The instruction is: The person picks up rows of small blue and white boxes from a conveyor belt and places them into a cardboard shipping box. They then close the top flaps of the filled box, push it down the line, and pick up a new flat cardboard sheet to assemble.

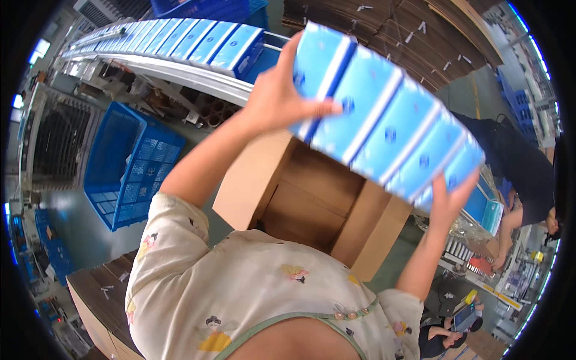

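Note:
Pressed together in one tilted row, several light-blue packs [384, 114] with dark-blue ends hang in the air between my hands. My left hand [285, 90] grips the upper left end, its thumb lying across the front of the packs. At the lower right end, my right hand [453, 195] holds the other side; its farther fingers are hidden behind the row. Beneath the packs stands an open cardboard box [312, 198] with its flaps spread, partly covered by the row. The part of its inside that shows is bare brown board.
A conveyor [180, 72] at the far left carries a long line of similar blue packs [198, 42]. Left of the box stands a blue plastic crate [141, 174]. Stacked flat cardboard [384, 30] lies at the back. A person in dark clothing [510, 156] works at the right.

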{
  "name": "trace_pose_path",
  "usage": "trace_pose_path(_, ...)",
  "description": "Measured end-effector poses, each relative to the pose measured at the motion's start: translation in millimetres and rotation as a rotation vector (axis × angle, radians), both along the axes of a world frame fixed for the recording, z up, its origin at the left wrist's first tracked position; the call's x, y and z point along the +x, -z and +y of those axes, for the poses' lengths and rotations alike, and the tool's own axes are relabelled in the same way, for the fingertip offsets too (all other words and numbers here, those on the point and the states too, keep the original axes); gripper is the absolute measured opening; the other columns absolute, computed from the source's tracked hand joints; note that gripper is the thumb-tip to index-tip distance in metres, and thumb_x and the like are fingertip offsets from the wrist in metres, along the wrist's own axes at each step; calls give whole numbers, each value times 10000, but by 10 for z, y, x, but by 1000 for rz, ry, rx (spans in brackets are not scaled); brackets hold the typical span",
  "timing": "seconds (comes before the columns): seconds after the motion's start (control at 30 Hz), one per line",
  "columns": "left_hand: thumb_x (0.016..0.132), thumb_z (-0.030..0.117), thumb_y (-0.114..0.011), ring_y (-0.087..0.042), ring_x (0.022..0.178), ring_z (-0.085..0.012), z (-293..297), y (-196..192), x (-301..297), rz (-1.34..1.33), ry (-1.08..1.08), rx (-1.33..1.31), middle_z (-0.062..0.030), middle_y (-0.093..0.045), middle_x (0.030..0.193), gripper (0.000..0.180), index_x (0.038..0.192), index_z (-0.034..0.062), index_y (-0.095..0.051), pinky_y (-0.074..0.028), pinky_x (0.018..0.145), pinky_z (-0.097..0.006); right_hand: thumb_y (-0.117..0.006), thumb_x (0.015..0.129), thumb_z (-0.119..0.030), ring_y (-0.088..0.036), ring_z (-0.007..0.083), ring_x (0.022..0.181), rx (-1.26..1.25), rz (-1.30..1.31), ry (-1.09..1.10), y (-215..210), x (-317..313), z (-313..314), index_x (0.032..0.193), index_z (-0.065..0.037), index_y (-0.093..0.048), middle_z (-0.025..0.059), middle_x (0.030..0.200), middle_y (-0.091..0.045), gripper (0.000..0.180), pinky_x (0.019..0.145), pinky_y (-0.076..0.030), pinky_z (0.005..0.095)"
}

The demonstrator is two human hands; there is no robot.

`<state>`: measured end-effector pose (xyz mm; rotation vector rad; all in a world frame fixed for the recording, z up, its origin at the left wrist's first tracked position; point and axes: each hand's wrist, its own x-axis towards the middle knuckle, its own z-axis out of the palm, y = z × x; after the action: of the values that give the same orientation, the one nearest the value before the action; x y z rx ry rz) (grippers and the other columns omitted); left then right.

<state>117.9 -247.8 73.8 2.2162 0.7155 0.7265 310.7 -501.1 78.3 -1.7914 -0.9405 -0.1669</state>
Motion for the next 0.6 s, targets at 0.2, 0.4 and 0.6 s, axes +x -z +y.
trace_pose_path(0.2,589,517,-724,-550,942,-397,-892,474,-881,326,151,-306,-259,-510,1089,1122,1364,57,-57,-442,828,-386,-562,660,-106,-371,255,1149,-292,544,38,593,-1077,-1106,1305,48,-229,188,1250,-359,742,982,-265,353)
trace_pose_path(0.4,766,581,-425,-548,982,-350,-1387,2401,-981,1387,574,-436,-213,-556,1088,751,1231,-9,-428,-421,850,-408,-474,716,-446,-551,350,978,-1837,497,-535,2330,-1154,-1000,1062,-23,-565,199,1088,-559,553,806,-447,374)
trace_pose_path(0.6,847,394,-446,-499,1075,-295,-1473,2563,-677,1420,1004,-329,-135,-516,1188,455,1133,56,-550,-386,902,-404,-330,834,-415,-361,316,1213,-1708,675,-437,4534,-1344,-1411,1268,-80,-403,143,1313,-386,554,1010,-260,397)
